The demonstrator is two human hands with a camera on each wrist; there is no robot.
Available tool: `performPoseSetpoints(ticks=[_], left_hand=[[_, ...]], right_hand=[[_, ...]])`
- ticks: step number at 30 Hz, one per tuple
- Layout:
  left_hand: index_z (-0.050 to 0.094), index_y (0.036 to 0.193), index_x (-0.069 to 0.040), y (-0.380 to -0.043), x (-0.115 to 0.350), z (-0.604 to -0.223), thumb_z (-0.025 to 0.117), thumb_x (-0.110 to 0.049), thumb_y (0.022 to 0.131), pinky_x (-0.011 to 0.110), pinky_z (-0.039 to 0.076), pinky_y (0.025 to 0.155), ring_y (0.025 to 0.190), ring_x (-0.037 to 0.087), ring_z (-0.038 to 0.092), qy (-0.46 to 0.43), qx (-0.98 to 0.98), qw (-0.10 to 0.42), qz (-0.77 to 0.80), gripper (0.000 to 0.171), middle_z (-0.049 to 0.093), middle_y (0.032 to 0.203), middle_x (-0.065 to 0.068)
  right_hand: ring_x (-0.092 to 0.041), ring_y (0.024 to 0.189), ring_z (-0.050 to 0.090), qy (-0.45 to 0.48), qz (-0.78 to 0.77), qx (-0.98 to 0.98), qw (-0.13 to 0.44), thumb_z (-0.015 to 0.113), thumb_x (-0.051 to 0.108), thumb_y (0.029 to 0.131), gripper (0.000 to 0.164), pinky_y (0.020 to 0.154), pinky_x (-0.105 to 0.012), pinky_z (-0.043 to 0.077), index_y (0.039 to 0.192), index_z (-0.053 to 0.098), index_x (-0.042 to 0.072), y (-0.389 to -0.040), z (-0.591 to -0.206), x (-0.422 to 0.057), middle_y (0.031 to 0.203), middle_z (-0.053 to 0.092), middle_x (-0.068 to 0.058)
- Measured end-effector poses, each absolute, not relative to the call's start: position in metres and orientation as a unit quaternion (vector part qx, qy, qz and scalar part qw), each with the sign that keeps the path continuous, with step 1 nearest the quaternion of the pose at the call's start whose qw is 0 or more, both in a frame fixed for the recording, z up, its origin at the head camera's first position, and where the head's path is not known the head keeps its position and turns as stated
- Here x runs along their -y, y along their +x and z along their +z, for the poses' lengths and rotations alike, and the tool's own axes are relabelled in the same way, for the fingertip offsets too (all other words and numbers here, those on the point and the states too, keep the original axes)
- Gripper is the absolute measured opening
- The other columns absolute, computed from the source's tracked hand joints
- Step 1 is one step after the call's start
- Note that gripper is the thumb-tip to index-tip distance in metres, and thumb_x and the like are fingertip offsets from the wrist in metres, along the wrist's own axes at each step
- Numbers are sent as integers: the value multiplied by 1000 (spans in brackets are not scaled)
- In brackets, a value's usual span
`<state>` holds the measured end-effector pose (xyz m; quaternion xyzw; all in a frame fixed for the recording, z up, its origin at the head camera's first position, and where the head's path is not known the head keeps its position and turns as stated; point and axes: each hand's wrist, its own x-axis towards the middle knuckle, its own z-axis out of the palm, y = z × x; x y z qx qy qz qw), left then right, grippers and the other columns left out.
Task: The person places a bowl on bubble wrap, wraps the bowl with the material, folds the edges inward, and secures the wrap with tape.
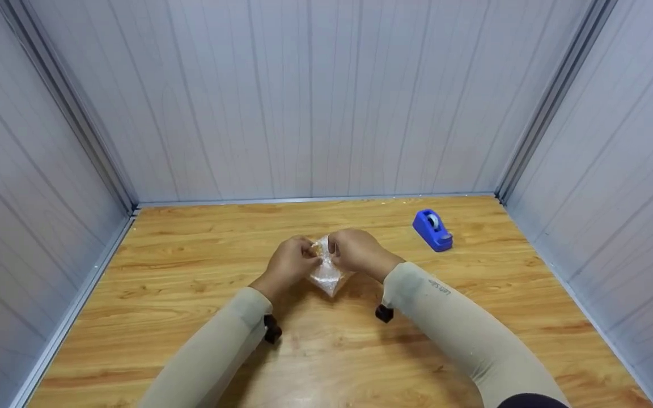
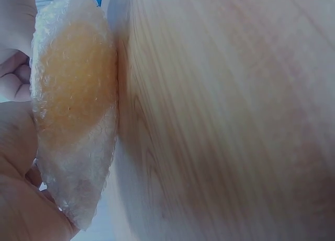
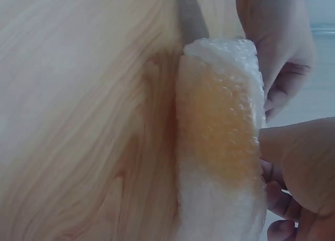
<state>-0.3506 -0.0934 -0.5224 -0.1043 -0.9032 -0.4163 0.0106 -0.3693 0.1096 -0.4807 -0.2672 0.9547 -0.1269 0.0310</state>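
A bubble-wrap bundle is between the two hands over the middle of the wooden table. An orange-yellow thing shows blurred through its layers; its kind cannot be told. My left hand pinches the wrap's upper part from the left side with thumb and fingers. From the other side, my right hand holds the wrap with bent fingers, some of them hidden behind it. In the right wrist view the bubble wrap stands on edge, close to the tabletop, with both hands along one side.
A blue tape dispenser with a roll in it stands at the back right of the wooden table. Pale panel walls close off the back and both sides.
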Motion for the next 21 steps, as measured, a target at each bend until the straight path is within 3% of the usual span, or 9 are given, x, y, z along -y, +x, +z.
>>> performPoseSetpoints(ticks=[6, 12, 21], left_hand=[[84, 88, -3, -349, 93, -522, 89, -9, 97, 47, 63, 107, 128, 34, 74, -99, 905, 7, -413, 12, 80, 129, 12], [85, 91, -3, -348, 91, -524, 90, -11, 97, 46, 64, 107, 130, 32, 74, -89, 910, 7, -405, 10, 80, 131, 10], [80, 96, -7, -348, 91, -522, 91, -9, 94, 40, 62, 89, 104, 24, 71, -70, 907, 10, -416, 12, 79, 113, 8]], right_hand=[[-25, 83, 64, -251, -136, -958, 20, 79, 2, 95, 7, 80, -46, 61, 100, 76, 5, -365, -485, -109, 96, 78, -8], [-29, 91, 70, -231, -140, -963, 25, 78, 1, 96, 12, 86, -48, 64, 106, 76, 6, -362, -488, -110, 105, 80, -11], [-33, 95, 74, -225, -158, -961, 13, 79, -1, 92, 14, 87, -52, 65, 104, 76, 7, -362, -491, -109, 105, 81, -13]])
